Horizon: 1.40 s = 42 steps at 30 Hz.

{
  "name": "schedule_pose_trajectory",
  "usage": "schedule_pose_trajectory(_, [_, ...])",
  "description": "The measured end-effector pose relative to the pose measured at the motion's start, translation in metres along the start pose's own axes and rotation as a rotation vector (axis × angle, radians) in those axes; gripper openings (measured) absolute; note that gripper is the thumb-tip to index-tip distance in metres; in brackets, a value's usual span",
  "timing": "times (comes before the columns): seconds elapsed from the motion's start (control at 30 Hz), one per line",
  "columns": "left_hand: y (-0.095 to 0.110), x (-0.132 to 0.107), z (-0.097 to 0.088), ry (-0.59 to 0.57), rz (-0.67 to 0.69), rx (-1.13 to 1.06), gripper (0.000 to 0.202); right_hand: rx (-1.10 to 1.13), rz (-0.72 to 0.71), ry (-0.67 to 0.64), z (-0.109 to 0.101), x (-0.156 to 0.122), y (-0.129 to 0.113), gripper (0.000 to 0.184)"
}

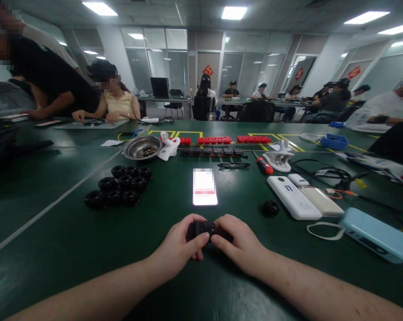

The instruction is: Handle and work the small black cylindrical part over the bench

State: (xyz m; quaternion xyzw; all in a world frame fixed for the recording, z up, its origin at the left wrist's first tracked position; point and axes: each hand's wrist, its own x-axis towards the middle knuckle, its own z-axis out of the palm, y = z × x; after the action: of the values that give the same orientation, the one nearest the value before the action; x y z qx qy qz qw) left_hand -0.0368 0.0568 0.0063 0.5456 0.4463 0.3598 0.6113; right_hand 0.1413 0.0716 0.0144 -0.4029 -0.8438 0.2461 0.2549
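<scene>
My left hand [182,243] is wrapped round a small black cylindrical part [199,228], its thumb lying along the near side. From the other side my right hand [237,240] closes its fingertips on the right end of the same part. Both hands are just above the green table, and the fingers cover much of the part. Beyond them lies a phone [204,187] with a bright screen. A group of several black round ring-shaped parts [118,185] stands to the left. One more black round part [271,207] sits alone to the right of my right hand.
Farther back are a metal bowl [142,148] with small pieces, red trays [214,140], a black strip [212,152] and a screwdriver [264,165]. White power banks [294,198], cables and a light-blue box [375,234] lie at right. Other people sit around the tables.
</scene>
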Motion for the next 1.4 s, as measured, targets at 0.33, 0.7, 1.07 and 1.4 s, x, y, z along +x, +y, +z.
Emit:
schedule_pose_trajectory(0.33, [-0.0013,0.0010,0.0007,0.002,0.007,-0.025,0.035,0.083,0.026,0.002,0.0012,-0.0036,-0.0010,0.025])
schedule_pose_trajectory(0.7, [-0.0021,0.0019,-0.0005,-0.011,0.004,-0.030,0.037,0.130,0.013,0.000,0.0008,-0.0021,-0.0012,0.025])
schedule_pose_trajectory(1.07, [-0.0031,0.0024,-0.0002,-0.003,0.002,-0.024,0.035,0.055,0.021,0.007,0.0021,-0.0024,-0.0001,0.023])
schedule_pose_trajectory(1.4, [-0.0008,0.0025,-0.0008,-0.004,-0.016,-0.027,0.039,0.066,0.021,-0.059,0.0029,0.0008,0.0025,0.011])
